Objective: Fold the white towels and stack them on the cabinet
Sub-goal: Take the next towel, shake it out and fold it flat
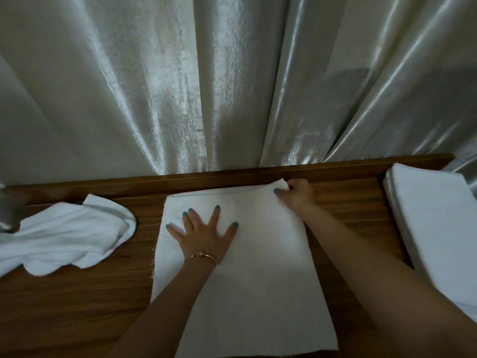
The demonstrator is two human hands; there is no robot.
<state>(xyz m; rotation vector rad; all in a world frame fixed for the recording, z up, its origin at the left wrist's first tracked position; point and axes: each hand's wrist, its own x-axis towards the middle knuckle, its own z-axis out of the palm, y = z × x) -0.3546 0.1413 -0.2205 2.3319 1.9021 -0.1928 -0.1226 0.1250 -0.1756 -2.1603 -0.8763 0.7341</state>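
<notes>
While the left hand [204,235] presses flat on the spread towel [240,267], the right hand [294,193] pinches its far corner.

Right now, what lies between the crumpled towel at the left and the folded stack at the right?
In the head view, the spread towel lies between the crumpled towel and the folded stack, with both hands on it.

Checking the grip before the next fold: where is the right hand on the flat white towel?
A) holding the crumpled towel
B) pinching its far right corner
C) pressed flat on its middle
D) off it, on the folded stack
B: the right hand pinches the far right corner of the flat white towel, lifting it slightly.
</notes>
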